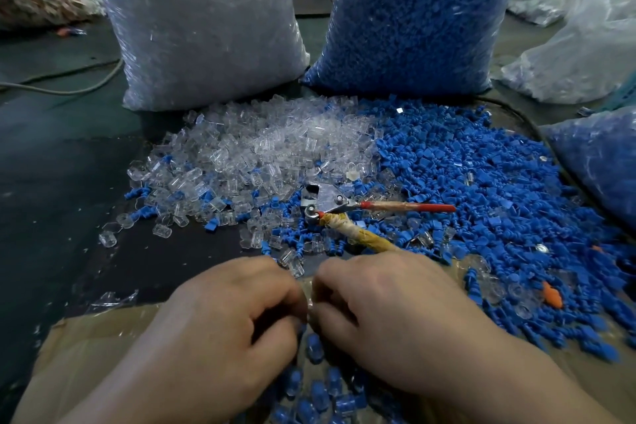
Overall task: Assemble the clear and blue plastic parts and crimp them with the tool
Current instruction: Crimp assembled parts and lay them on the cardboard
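My left hand (220, 320) and my right hand (389, 313) meet at the bottom centre, fingertips pinched together around a small clear plastic part (309, 299) that is mostly hidden between them. Whether a blue part is in the pinch, I cannot tell. Beyond the hands lies a heap of clear caps (261, 151) on the left and a heap of blue plugs (481, 175) on the right. The crimping tool (330, 203), with a metal head and red and tape-wrapped handles, rests on the parts between the heaps, untouched.
A large bag of clear parts (199, 21) and a large bag of blue parts (420, 14) stand at the back. A cardboard box (86, 344) under my hands holds assembled blue-and-clear pieces (320, 392). More bags lie at right. A cable (69, 86) runs at left.
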